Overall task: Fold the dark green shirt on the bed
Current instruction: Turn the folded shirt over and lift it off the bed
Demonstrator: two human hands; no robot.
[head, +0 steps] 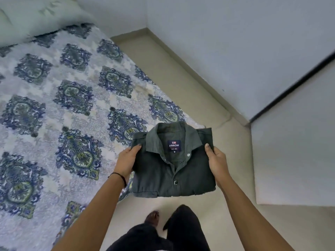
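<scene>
The dark green shirt is folded into a compact rectangle, collar up, with a navy label reading ARROW inside the neck. I hold it in the air over the bed's corner and the floor. My left hand grips its left edge, thumb on top near the collar. My right hand grips the right edge the same way. The bed lies to the left under a white cover with blue and green medallions.
A pale grey pillow or duvet lies at the head of the bed. Beige tiled floor runs between the bed and the white wall. A white door or cupboard panel stands at right. My legs and one foot are below.
</scene>
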